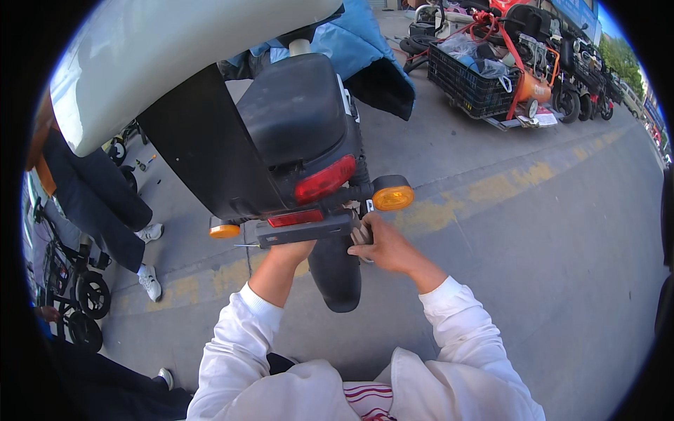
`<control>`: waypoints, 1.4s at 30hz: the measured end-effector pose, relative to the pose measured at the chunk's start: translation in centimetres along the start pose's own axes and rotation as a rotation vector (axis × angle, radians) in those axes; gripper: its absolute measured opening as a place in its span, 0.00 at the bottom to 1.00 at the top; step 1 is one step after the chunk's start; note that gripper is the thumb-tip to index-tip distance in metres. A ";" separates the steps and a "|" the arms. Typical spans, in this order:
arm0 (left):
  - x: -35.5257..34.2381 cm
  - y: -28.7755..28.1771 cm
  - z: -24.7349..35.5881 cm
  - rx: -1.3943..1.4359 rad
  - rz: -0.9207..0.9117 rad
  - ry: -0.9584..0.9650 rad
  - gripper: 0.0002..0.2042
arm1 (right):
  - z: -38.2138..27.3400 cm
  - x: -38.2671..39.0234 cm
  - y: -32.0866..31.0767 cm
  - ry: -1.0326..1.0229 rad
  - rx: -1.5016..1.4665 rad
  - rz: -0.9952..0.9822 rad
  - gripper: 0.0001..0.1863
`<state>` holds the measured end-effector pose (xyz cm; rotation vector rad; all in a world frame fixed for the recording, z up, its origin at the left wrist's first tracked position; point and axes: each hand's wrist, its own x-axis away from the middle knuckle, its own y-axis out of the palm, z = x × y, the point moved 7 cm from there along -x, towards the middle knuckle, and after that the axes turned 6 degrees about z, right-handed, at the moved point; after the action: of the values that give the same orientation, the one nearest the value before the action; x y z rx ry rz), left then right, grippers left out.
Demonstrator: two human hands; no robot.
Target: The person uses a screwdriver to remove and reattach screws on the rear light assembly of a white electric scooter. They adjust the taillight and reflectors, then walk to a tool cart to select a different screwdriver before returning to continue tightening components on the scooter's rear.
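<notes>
In front of me is the rear of an electric scooter with a black seat point(295, 105), a red tail light point(325, 179) and a red reflector point(295, 218). My left hand point(293, 251) reaches under the black plate bracket point(309, 230), which hides its fingers. A thin metal rod point(247, 245) pokes out left of the bracket; what it belongs to is hidden. At the bracket's right end, my right hand point(386, 245) has its thumb and fingers bent together beside the black rear mudguard point(335, 277). Whatever they pinch is too small to make out.
Amber turn signals point(393, 197) stick out on both sides. A white canopy point(175, 49) overhangs at upper left. A person in dark trousers point(95, 189) stands left, near small bikes point(88, 295). A black crate point(470, 81), an orange tank point(532, 89) and parked scooters stand far right.
</notes>
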<state>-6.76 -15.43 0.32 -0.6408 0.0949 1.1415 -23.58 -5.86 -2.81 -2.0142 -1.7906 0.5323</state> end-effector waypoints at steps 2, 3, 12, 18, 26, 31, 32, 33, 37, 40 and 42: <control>0.3 -0.2 -1.4 -0.097 0.017 -0.019 0.08 | -0.8 0.0 -0.3 0.040 0.077 -0.005 0.31; 0.1 0.1 -0.1 -0.004 0.023 -0.044 0.07 | -0.6 0.2 -0.3 0.004 0.039 0.000 0.31; -0.7 0.2 3.5 0.362 -0.005 -0.082 0.07 | -1.7 1.1 -0.3 -0.081 0.122 -0.188 0.32; -1.2 1.0 6.4 0.532 -0.104 -0.057 0.25 | -3.2 1.9 -0.1 -0.083 0.124 -0.202 0.29; -0.9 1.4 8.2 0.644 -0.100 -0.079 0.08 | -2.4 1.8 -0.1 -0.084 0.040 -0.072 0.25; -1.1 0.7 6.4 0.488 -0.088 -0.040 0.20 | -2.6 1.5 0.0 -0.074 0.051 -0.108 0.22; -1.1 0.5 5.6 0.447 -0.078 -0.025 0.19 | -2.1 1.6 0.3 -0.067 0.054 -0.107 0.22; -1.0 0.3 5.1 0.414 -0.057 0.009 0.13 | -1.8 1.5 0.4 -0.108 0.051 -0.085 0.21; -0.7 0.4 6.4 0.450 -0.043 0.020 0.09 | -1.0 1.3 0.7 -0.210 0.036 -0.026 0.22; -0.8 0.9 7.0 0.531 -0.072 0.008 0.09 | -1.6 1.4 0.1 -0.159 0.049 -0.044 0.22; -0.8 0.7 6.8 0.468 -0.057 -0.031 0.09 | -2.3 1.7 -0.2 -0.121 0.063 -0.058 0.23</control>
<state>-9.41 -12.40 5.90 -0.2082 0.3057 1.0261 -22.36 -4.27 -0.77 -1.9188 -1.8712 0.6977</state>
